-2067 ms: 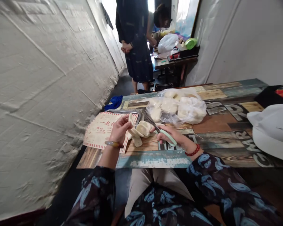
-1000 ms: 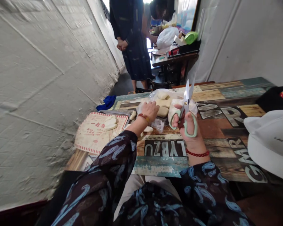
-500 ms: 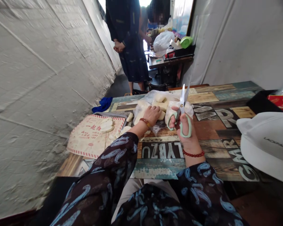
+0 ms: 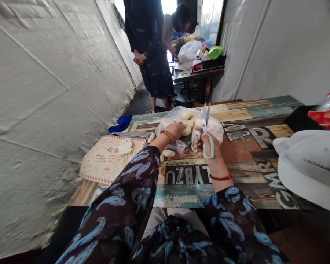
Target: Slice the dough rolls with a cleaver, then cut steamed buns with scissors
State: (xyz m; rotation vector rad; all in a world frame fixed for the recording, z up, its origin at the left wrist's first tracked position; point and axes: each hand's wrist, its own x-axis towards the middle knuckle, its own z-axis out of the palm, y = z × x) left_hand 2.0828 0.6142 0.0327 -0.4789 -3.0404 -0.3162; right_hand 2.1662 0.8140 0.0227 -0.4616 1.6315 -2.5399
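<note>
Mint-green-handled scissors [image 4: 204, 127] stand upright in the right hand [image 4: 216, 153], whose fingers are closed through and around the loops, with the blades slightly parted and pointing away from the wearer. The left hand [image 4: 175, 130] reaches into the clear plastic bag [image 4: 180, 146] that lies on the wood-print tabletop [image 4: 187, 194]; its fingers are bent against the bread-like pieces [image 4: 186, 130] exposed at the bag's opening, but whether they pinch one cannot be told, since the fingertips are partly hidden. Progress appears partial: several flat pale slices [image 4: 125, 149] rest together on the striped-border paper sheet [image 4: 96, 170], and a few loose chunks [image 4: 169, 153] lie on the tabletop between sheet and bag, while a larger share remains bagged and seems whole. No piece lies between the scissor blades. A blue cloth [image 4: 120, 123] lies behind the sheet, near the wall, and a white cap [image 4: 309, 161] sits at the right. Compared with the frame about two seconds earlier, the left hand has passed from holding a pale piece at the sheet's edge to the bag, which now shows bare pieces at its opening, and the scissors have turned from slanting across the tabletop to upright. Relative to half a second earlier, the left fingers are less spread and more drawn in.
</note>
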